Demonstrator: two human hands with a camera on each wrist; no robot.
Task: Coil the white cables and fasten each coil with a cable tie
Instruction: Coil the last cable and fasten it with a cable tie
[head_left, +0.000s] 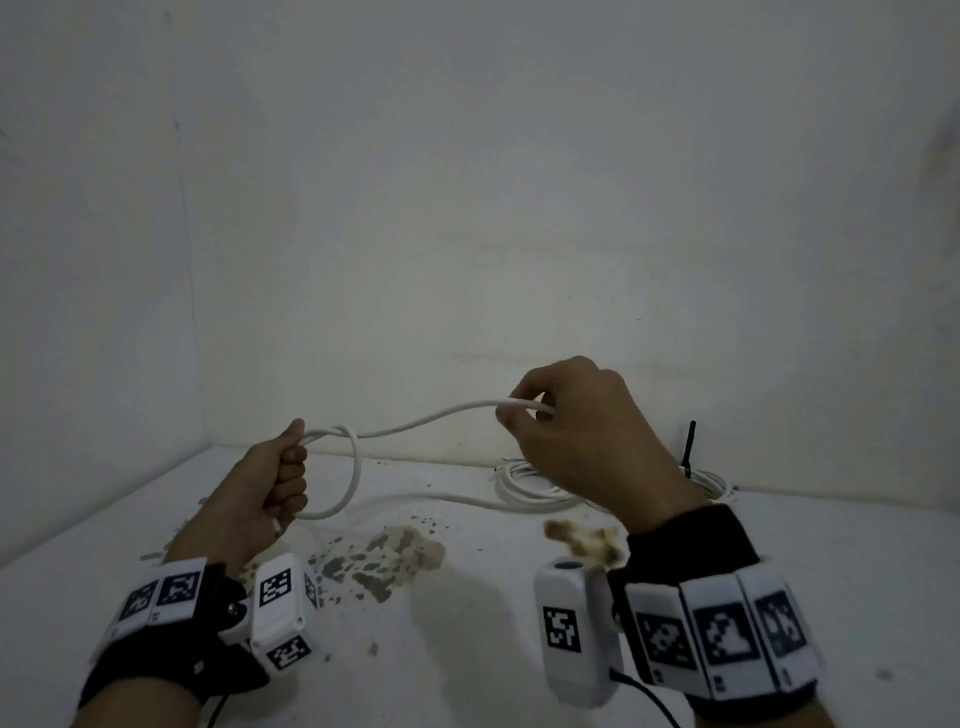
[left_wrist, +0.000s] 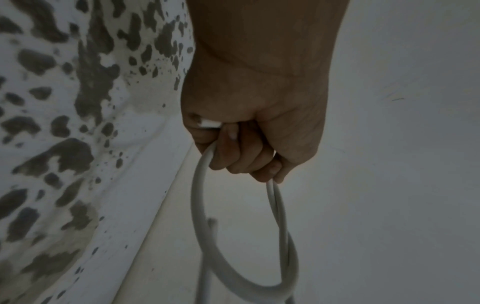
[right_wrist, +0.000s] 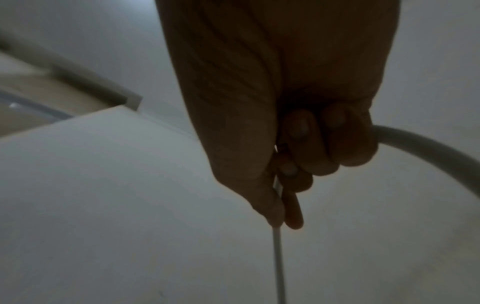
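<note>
While the left hand (head_left: 280, 480) grips a loop, the right hand (head_left: 566, 415) pinches the white cable (head_left: 431, 415).

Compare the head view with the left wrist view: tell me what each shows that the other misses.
Only the head view shows the right hand pinching the white cable, a finished coil with a black cable tie behind it, and both wrist bands.

Only the left wrist view shows the cable's end tucked in the left hand's curled fingers.

Both show the left hand gripping one loop, and the stained table.
</note>
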